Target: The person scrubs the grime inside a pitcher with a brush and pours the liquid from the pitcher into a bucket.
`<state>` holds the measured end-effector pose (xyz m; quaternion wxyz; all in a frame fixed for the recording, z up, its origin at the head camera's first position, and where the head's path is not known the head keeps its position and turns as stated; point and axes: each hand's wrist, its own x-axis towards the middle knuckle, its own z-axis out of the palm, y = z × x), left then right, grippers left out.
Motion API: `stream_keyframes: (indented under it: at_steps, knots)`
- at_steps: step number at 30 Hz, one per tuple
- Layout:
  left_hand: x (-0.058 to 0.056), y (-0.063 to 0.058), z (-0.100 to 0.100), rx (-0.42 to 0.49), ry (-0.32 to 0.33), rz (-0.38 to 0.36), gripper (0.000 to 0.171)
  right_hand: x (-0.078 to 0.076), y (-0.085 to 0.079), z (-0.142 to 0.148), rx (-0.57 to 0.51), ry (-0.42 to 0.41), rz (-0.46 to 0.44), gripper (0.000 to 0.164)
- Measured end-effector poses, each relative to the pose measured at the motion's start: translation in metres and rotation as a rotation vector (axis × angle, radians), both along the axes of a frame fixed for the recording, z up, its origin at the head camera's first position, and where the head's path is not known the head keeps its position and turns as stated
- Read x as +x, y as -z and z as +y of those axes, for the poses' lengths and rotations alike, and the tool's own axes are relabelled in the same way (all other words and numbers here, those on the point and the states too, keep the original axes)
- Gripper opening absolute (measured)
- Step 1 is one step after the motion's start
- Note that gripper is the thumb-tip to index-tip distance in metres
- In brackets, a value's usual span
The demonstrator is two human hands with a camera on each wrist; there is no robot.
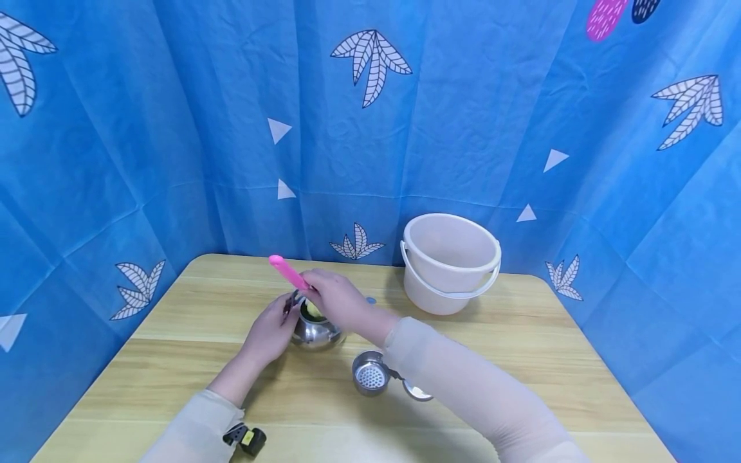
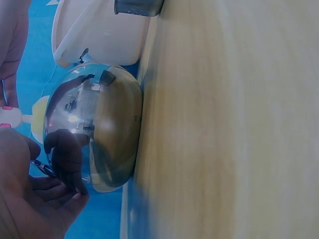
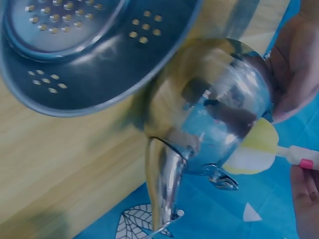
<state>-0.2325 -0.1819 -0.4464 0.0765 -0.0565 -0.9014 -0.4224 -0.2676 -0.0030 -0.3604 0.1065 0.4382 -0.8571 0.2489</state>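
A shiny round metal teapot stands on the wooden table, its spout visible in the right wrist view. My left hand holds the pot at its left side, fingers against the shiny wall. My right hand grips the pink handle of a sponge brush above the pot. The brush's yellow and white sponge head sits at the pot's mouth, partly inside; its lower end is hidden.
A perforated metal strainer lies in front of the pot, beside a round metal lid partly covered by my right sleeve. A white bucket with a handle stands at the back right. Blue curtains surround the table.
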Motion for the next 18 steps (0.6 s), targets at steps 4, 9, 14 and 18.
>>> stream_keyframes:
  at_steps: [4, 9, 14, 18]
  knots:
    - [-0.001, 0.000, 0.000, -0.025, -0.018, -0.030, 0.056, -0.002, -0.005, -0.003, 0.015, 0.010, -0.029, 0.005]
    - [-0.002, -0.001, 0.000, -0.041, -0.021, -0.023, 0.055, -0.005, -0.008, -0.006, 0.047, 0.017, -0.053, 0.006]
    - [-0.002, 0.000, 0.000, -0.052, -0.020, -0.010, 0.053, -0.007, -0.010, -0.008, 0.086, 0.015, -0.070, 0.005]
    - [-0.003, 0.000, 0.001, -0.054, -0.019, -0.006, 0.052, -0.008, -0.013, -0.009, 0.109, 0.013, -0.096, 0.005]
